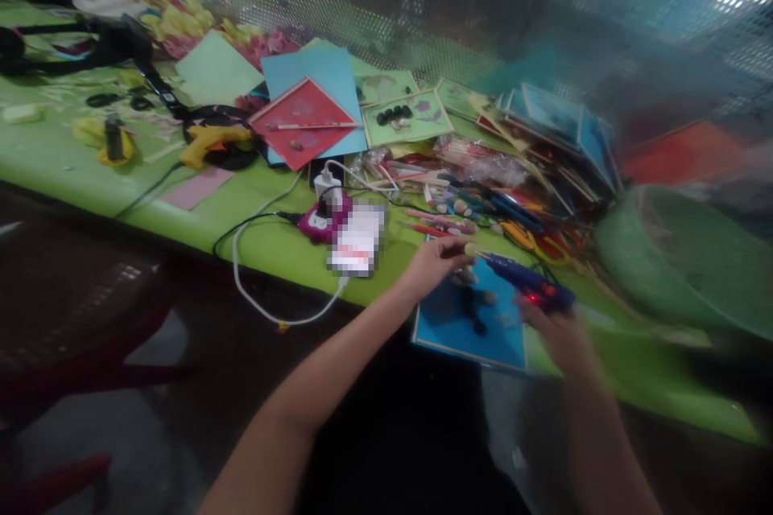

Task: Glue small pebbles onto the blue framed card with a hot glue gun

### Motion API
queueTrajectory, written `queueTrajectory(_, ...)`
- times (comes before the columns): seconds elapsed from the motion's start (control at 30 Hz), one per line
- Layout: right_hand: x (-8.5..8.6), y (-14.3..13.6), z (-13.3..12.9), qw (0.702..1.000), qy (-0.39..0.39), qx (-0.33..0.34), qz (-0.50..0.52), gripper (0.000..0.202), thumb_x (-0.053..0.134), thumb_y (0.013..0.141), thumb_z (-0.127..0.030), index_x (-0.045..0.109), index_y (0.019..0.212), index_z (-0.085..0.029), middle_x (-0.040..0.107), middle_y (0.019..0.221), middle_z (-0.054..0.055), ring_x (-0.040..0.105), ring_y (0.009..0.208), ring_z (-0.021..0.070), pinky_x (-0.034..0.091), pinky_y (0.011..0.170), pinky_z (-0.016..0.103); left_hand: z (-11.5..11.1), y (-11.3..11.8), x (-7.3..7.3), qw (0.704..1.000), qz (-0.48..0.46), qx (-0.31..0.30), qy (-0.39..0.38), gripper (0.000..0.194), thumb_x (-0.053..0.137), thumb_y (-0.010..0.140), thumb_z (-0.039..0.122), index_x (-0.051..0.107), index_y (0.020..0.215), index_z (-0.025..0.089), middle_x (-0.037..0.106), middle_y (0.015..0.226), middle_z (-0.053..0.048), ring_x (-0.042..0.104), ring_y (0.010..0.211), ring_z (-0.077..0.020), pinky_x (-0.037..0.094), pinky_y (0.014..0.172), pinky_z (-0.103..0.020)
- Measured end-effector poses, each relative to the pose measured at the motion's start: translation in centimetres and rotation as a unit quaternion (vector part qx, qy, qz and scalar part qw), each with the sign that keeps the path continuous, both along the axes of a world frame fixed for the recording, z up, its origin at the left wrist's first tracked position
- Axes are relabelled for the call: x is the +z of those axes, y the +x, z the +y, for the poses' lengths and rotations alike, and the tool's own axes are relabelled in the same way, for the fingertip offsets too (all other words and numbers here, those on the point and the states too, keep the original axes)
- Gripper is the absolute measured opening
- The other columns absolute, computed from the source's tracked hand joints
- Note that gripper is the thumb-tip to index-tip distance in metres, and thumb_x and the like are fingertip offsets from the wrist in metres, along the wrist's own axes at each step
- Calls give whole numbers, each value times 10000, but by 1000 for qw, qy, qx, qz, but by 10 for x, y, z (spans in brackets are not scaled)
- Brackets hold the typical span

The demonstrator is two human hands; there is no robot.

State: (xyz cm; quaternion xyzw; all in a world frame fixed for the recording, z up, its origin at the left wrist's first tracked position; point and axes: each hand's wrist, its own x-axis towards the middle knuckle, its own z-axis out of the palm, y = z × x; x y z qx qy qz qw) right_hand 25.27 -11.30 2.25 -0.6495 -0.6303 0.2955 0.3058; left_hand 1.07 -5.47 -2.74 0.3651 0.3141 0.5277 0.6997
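Observation:
My left hand (440,264) pinches a small pale yellowish piece (469,249) between thumb and fingers. Right beside that piece is the tip of a dark blue glue gun (531,282), which shows a red light. My right hand (552,326) is wrapped around the gun's handle, partly blurred. Below both hands lies a blue board (450,330) with a thin pale frame, at the table's front edge. Pebbles (465,273) and dark shapes (474,307) rest on the board.
A phone (357,240) and a purple power socket (317,225) with cables sit left of my hands. Scissors (531,241) and pencils lie behind the board. A green basin (682,257) stands right. Farther back are framed cards (406,119) and a yellow glue gun (211,143).

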Motion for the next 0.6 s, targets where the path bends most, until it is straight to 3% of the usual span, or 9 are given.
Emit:
queueTrajectory(0.33,0,2,-3,1000,-8,-3,20,332,778,761,-526,750,864,-211,712,665,30,644,597,223,537,568,336,0,-3,5,1000,-18,9,-14,585,979,579,375,783,1078,141,783,915,-45,718,784,-125,567,800,-252)
queueTrajectory(0.5,5,2,-4,996,6,-29,83,337,777,773,-528,700,703,-207,640,579,14,590,550,176,505,556,306,-4,-8,11,997,-64,-5,-47,570,948,655,411,780,1120,129,796,968,-93,756,865,-178,577,853,-295)
queueTrajectory(0.6,1,8,-7,993,13,-25,118,368,753,802,-558,697,706,-207,606,566,3,559,541,158,466,540,289,-7,-11,15,995,-88,-3,-53,524,912,718,427,780,1135,138,798,1055,-119,768,936,-213,576,883,-311)
